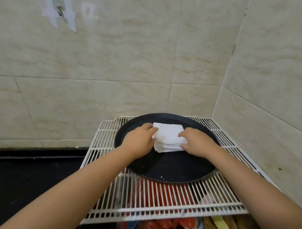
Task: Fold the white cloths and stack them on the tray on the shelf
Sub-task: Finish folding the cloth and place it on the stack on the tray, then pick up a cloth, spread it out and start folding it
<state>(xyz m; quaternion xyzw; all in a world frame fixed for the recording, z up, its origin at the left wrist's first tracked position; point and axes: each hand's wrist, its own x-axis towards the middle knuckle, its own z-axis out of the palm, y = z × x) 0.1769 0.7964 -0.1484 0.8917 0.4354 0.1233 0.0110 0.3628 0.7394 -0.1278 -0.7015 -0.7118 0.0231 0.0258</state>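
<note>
Head view showed both hands, left hand [138,140] and right hand [196,144], gripping the folded white cloths [168,138] stacked at the tray's [169,169] twelve o'clock; stacking appeared nearly complete.

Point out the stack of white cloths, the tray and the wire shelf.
stack of white cloths [167,135]: head view, top cloth's middle.
tray [169,167]: head view, bare dark floor near front.
wire shelf [176,196]: head view, front bars.

A white wire shelf [167,196] carries a round black tray [169,169].
</note>
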